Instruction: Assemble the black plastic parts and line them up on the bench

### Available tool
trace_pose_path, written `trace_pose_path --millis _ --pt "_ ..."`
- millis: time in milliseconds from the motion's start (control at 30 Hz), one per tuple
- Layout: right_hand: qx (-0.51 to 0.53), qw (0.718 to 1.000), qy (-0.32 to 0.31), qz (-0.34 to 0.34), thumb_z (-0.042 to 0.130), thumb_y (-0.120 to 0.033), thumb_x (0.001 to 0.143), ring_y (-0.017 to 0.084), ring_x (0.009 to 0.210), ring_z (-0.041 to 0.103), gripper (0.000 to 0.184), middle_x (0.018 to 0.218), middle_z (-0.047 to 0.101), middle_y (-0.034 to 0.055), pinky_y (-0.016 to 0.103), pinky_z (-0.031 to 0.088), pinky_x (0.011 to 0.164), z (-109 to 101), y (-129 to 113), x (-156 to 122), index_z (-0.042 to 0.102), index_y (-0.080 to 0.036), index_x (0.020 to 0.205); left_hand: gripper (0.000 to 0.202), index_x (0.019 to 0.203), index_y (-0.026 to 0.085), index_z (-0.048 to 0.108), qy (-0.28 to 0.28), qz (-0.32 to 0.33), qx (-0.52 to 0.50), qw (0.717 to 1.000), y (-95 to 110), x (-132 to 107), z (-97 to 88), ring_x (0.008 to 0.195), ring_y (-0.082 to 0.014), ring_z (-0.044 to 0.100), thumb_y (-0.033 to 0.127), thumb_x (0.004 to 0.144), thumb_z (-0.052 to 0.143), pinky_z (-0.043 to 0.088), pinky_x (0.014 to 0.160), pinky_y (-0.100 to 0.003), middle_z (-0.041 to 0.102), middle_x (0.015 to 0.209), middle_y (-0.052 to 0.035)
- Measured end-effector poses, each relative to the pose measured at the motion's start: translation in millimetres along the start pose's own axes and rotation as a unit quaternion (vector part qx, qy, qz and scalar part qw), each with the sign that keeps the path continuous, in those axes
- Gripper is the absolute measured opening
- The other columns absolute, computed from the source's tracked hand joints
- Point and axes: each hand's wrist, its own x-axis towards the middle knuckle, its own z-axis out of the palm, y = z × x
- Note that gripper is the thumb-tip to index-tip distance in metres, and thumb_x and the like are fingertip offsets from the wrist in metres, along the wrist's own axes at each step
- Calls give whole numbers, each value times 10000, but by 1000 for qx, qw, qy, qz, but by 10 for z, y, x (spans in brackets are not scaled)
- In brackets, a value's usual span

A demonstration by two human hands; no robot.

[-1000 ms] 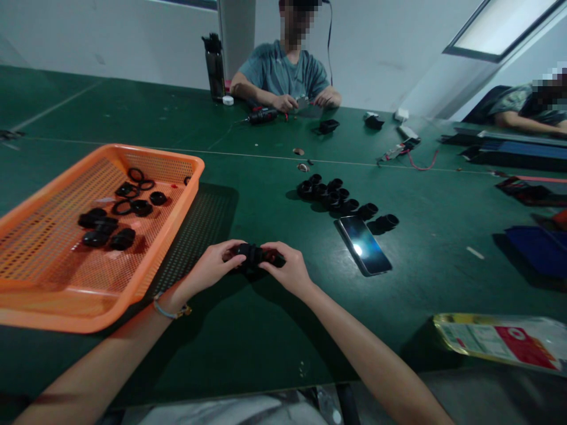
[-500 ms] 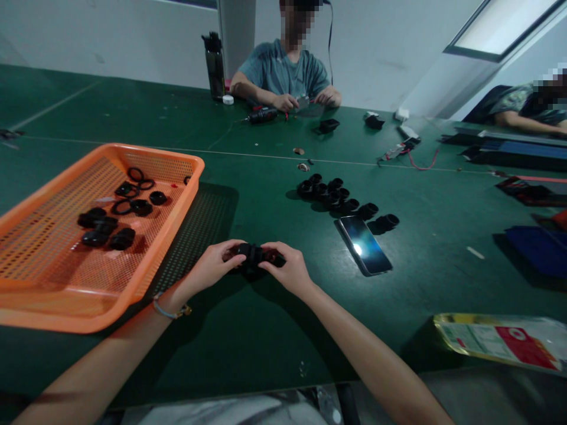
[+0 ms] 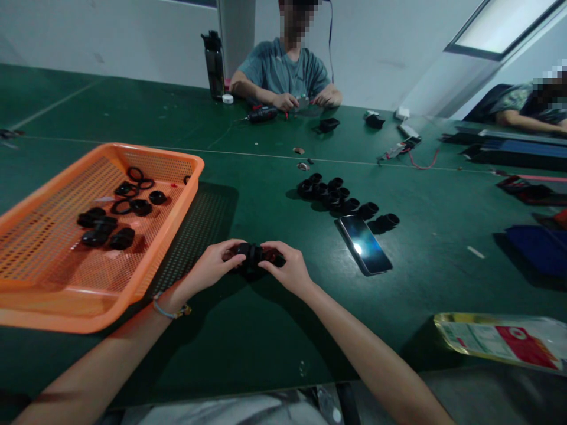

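Just above the table in front of me, both hands close around a black plastic pipe fitting (image 3: pixel 252 252). The fingers and thumb of my left hand (image 3: pixel 218 260) pinch its left end, while my right hand (image 3: pixel 287 265) grips its right end. Fingers cover parts of both ends, and the fine detail is too dark to make out. To the left, an orange mesh basket (image 3: pixel 128 301) holds loose black fittings (image 3: pixel 122 238), nuts (image 3: pixel 157 198) and black rings (image 3: pixel 135 174). Several similar black fittings (image 3: pixel 332 198) stand grouped beyond my right hand.
A phone (image 3: pixel 365 245) lies right of my hands. Near the front right edge is a foil-rimmed packet (image 3: pixel 500 342). A dark blue object (image 3: pixel 538 251) sits at the right. Across the green table (image 3: pixel 248 360), a person handles small parts beside a power drill (image 3: pixel 262 114) and a bottle (image 3: pixel 215 65).
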Motion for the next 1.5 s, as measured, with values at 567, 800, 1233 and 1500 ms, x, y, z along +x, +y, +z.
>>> trace_pose_path --millis 567,800,1233,1500 --pt "-16 1000 -14 -15 671 -178 737 162 753 633 249 877 685 62 297 527 689 -29 -26 4 635 -174 983 410 1018 106 587 -7 -2 10 1000 41 -12 -5 661 -190 621 389 727 531 523 615 -306 668 883 -90" --pt "-20 1000 -16 -15 671 -199 740 165 768 639 240 875 688 61 304 525 709 -21 -17 11 635 -171 975 421 1021 102 589 -6 -5 10 1000 14 3 6 684 -198 622 389 719 533 517 622 -306 671 888 -93" --pt "-15 999 -8 -40 653 -134 719 149 755 640 274 883 689 52 285 530 676 -15 35 0 649 -184 988 428 1016 103 584 -5 -7 4 1000 27 -2 2 656 -186 616 400 713 536 516 606 -296 661 871 -84" --pt "-16 999 -8 -50 656 -122 718 151 749 641 305 885 691 56 291 537 677 -25 19 0 642 -183 1017 427 1013 96 587 -8 -4 3 1000 37 -3 1 658 -184 613 398 715 533 512 607 -292 656 874 -87"
